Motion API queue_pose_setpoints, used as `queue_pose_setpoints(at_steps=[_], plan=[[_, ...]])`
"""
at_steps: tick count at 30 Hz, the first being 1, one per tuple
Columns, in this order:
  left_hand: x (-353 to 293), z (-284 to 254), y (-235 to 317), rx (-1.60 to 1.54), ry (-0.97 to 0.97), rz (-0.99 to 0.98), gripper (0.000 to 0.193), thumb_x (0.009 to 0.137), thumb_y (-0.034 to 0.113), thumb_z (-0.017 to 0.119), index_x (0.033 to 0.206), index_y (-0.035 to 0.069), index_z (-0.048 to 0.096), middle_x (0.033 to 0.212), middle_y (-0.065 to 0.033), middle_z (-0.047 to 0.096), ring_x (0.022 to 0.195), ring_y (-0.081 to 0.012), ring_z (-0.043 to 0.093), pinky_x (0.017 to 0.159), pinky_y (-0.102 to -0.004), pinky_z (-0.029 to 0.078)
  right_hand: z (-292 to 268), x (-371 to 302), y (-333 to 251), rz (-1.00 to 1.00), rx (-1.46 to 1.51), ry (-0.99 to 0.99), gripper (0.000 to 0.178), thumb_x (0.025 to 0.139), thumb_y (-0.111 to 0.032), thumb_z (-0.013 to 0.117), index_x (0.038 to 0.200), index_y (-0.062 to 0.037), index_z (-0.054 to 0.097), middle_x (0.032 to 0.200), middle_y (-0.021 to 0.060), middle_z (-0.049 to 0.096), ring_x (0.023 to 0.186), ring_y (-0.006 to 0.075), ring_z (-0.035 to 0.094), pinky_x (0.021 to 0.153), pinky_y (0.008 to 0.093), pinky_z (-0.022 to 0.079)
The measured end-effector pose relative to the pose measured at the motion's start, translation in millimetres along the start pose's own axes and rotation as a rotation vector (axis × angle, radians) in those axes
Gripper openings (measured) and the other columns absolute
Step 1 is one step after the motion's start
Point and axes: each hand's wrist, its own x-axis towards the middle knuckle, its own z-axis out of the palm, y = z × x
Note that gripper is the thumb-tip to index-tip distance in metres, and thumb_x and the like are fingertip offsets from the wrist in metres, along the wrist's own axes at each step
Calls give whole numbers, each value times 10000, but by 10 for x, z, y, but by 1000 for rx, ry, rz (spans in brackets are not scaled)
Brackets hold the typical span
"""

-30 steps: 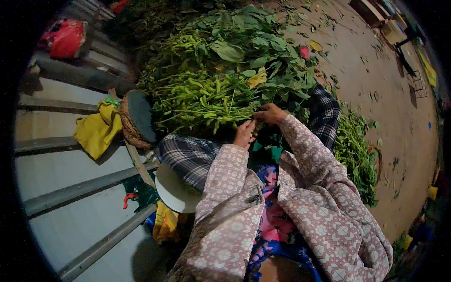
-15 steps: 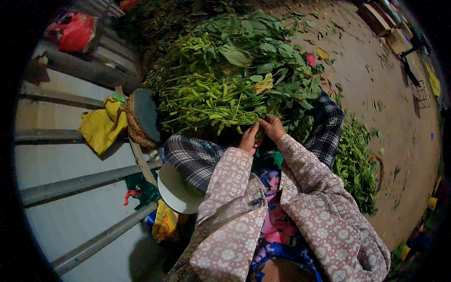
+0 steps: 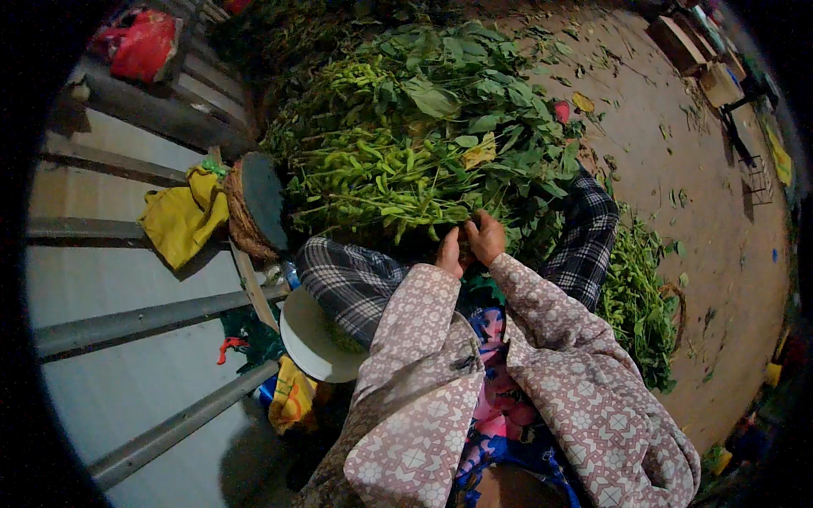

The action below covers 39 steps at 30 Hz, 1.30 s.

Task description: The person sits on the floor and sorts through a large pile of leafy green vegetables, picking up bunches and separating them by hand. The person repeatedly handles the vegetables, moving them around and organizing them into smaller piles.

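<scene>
A large heap of leafy bean plants (image 3: 474,93) lies before me, with plump green pods (image 3: 389,173) clustered on the stalks along its near left side. At the near edge of this heap my two hands meet. The fingers of my left hand (image 3: 451,252) are curled closed, close under the lowest pods. Touching or nearly touching it, my right hand (image 3: 486,238) has thumb and fingers pinched together. Whatever lies between the fingertips is too small and dark to name. Both wrists come out of patterned pinkish sleeves.
Beside my left knee stands a white bucket (image 3: 309,347) with some green inside. A round dark-topped woven stool (image 3: 258,203) and a yellow bag (image 3: 182,216) are farther left, by the ribbed metal wall. More bean plants (image 3: 639,296) lie right of my right knee on the brown floor (image 3: 720,279).
My right hand has shifted slightly left and down, and both hands are drawn a little closer together. The view has tilted slightly. The heap looks the same.
</scene>
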Motion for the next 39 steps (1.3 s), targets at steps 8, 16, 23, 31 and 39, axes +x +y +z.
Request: queue_pose_setpoints(at_steps=[8,16,23,31,39], plan=[[-18,5,-76,-233,34,-104,242,889,236,427,981,69,576,880,-78,603,730,-190,586,569,-316,497,-225,130,-342,-80,-46,-83,228,825,-206,596,913,0,551,782,212,605,703,360,586,600,404,447],[-957,-35,327,-166,-413,-67,212,862,203,454,962,59,573,801,-79,570,616,-161,538,434,-261,418,109,545,-1363,-558,-148,-263,206,796,-237,588,890,-58,553,854,151,593,772,355,593,654,426,475],[-2574,-407,1164,-261,-106,492,137,810,158,492,890,60,544,694,-74,473,478,-143,416,287,-226,280,302,876,-1358,-466,-592,-626,226,765,-249,567,887,-67,626,834,161,639,795,339,628,648,457,508],[-2763,-2758,904,1380,878,801,334,828,243,559,1039,-17,555,952,-144,600,899,-295,572,787,-384,461,83,933,-958,-382,-301,-709,257,770,-239,623,926,-34,627,758,160,632,670,299,603,625,399,468],[-2750,-445,1656,224,760,1123,244,870,251,525,690,90,494,575,16,413,476,-55,367,420,-192,267,-313,691,-733,132,207,-695,314,797,-195,647,979,56,597,782,85,621,682,107,551,608,271,453]])
